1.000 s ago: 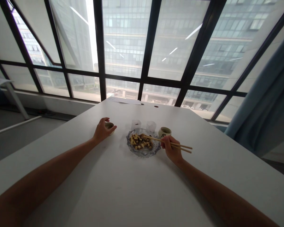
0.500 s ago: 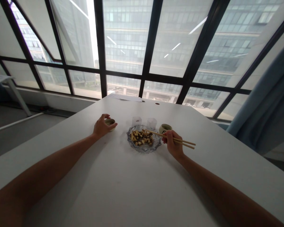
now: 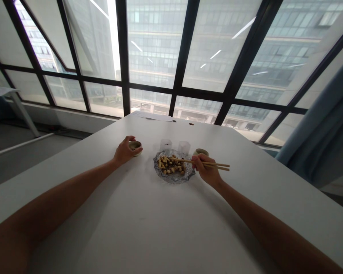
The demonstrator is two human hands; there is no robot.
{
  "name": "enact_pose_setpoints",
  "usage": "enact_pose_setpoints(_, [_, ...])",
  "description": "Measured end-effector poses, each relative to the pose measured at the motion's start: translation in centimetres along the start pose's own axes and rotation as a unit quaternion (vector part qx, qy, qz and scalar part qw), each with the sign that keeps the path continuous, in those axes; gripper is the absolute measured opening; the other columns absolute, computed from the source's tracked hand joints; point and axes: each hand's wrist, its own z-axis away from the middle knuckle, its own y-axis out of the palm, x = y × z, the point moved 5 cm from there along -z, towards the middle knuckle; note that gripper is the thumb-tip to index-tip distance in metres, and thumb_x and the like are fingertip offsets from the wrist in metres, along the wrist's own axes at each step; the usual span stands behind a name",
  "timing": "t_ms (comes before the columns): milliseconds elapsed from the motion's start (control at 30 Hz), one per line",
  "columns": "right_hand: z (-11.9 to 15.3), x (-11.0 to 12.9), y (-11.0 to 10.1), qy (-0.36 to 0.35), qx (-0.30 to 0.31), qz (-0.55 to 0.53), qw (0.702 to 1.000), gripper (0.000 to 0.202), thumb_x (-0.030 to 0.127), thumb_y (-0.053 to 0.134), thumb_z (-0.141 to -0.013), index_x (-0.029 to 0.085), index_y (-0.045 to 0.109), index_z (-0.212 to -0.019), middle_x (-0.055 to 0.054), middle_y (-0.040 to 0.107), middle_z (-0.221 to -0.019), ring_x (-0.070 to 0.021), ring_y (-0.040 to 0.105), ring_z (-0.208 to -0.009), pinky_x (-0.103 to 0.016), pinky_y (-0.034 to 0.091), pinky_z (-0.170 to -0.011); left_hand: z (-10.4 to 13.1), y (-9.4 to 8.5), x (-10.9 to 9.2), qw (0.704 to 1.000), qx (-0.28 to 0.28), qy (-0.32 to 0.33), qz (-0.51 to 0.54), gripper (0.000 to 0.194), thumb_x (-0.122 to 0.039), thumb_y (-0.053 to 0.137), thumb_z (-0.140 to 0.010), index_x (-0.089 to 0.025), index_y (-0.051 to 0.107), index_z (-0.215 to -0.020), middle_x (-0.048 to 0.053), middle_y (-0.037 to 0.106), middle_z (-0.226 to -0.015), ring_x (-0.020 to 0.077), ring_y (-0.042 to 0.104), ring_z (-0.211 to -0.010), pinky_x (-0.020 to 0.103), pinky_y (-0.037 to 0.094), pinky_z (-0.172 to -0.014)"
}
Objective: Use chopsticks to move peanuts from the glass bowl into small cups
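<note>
My left hand (image 3: 126, 151) is closed around a small light-coloured cup (image 3: 136, 144) standing on the table, thumb on its near side and fingers behind. In my right hand (image 3: 207, 169) is a pair of wooden chopsticks (image 3: 221, 166), their tips reaching left into a scalloped clear glass bowl (image 3: 173, 180). Small brown and yellowish pieces (image 3: 169, 164), perhaps nuts, lie in the bowl. The tips are among these pieces; whether they grip one I cannot tell. A second small cup (image 3: 201, 151) stands just behind my right hand, partly hidden by it.
Two small clear containers (image 3: 166, 144) stand behind the bowl. White paper (image 3: 153, 115) lies at the far end of the white table (image 3: 148, 220). Beyond are dark-framed windows, with a blue curtain (image 3: 320, 129) at right and another table (image 3: 1, 90) at far left.
My right hand has moved slightly, and the chopsticks lie flatter, with their tips further left and lower among the pieces. My left hand stays at its cup. The view has shifted slightly.
</note>
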Motion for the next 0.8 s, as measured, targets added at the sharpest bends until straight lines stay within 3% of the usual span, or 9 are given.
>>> enact_pose_setpoints(200, [-0.3,0.2,0.3,0.024,0.024,-0.016,0.999,0.050,0.067,0.063,-0.085,0.023,0.060,-0.061,-0.002,0.062,-0.055,-0.0154,0.053,-0.050,-0.029,0.042,-0.047,-0.1,0.7,1.0,0.998,0.041,-0.025,-0.040,0.081,-0.060,0.076,-0.069,-0.022,0.045,-0.134,0.015,0.069,-0.123,0.0284,0.070,-0.103,0.042,0.055,-0.089])
enact_pose_setpoints(333, [-0.2,0.1,0.3,0.024,0.008,-0.012,1.000,0.052,0.069,0.063,-0.083,0.023,0.060,-0.059,-0.002,0.063,-0.054,-0.0153,0.053,-0.048,-0.029,0.043,-0.046,-0.1,0.7,1.3,0.994,0.059,-0.055,-0.068,0.080,-0.065,0.074,-0.070,-0.021,0.049,-0.132,0.015,0.072,-0.114,0.0307,0.071,-0.101,0.041,0.056,-0.085])
enact_pose_setpoints(567, [0.3,-2.1,0.6,0.128,-0.090,-0.143,0.977,0.063,0.082,0.062,-0.072,0.020,0.063,-0.067,-0.001,0.059,-0.047,-0.0116,0.047,-0.036,-0.024,0.036,-0.032,0.0,0.7,0.9,0.995,0.065,-0.044,-0.053,0.080,-0.065,0.073,-0.070,-0.018,0.052,-0.130,0.015,0.071,-0.116,0.0313,0.070,-0.103,0.041,0.055,-0.088])
enact_pose_setpoints(800, [1.3,-4.8,0.6,0.205,-0.160,-0.208,0.943,0.064,0.081,0.069,-0.065,0.018,0.062,-0.068,0.001,0.057,-0.044,-0.0095,0.046,-0.032,-0.020,0.034,-0.029,0.2,0.6,0.2,0.998,0.044,0.011,-0.048,0.074,-0.059,0.076,-0.069,-0.020,0.053,-0.127,0.013,0.071,-0.116,0.0303,0.069,-0.106,0.041,0.055,-0.092])
